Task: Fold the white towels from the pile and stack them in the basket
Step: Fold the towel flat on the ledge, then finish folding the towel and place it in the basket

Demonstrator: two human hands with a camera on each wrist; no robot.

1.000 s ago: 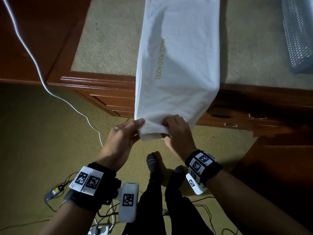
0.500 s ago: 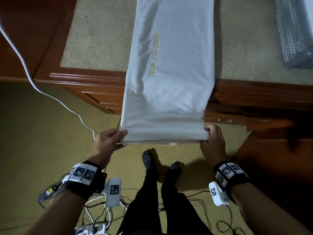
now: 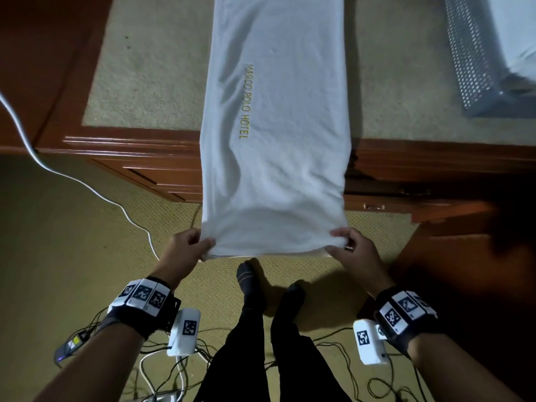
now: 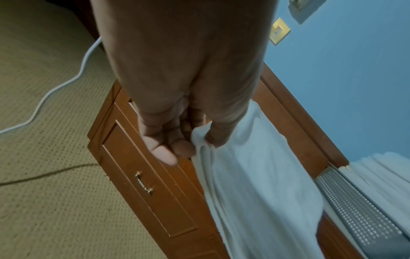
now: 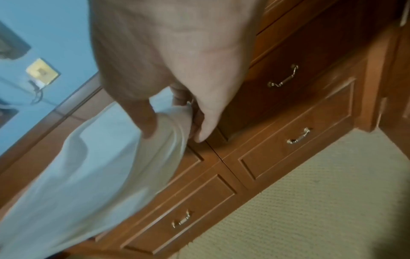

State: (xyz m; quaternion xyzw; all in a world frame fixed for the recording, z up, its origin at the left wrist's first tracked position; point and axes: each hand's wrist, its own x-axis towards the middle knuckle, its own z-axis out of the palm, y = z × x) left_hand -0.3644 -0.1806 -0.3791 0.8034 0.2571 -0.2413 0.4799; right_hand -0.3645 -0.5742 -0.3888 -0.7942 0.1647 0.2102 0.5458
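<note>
Both hands pinch the towel (image 3: 275, 126) at its near corners, left hand (image 3: 185, 250) and right hand (image 3: 352, 250) level. Its length runs straight away over the desk (image 3: 139, 82), with the basket (image 3: 475, 53) far right.

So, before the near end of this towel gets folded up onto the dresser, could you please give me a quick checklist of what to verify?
1. Left hand pinches the near left corner of the white towel: ok.
2. Right hand pinches the near right corner: ok.
3. Near edge held roughly level between the hands: ok.
4. Towel lies flat and straight on the dresser top: ok, minor wrinkles.
5. Layers aligned along the side edges: cannot tell.
6. Perforated basket has room for another towel: cannot tell; only partly in view.
</note>
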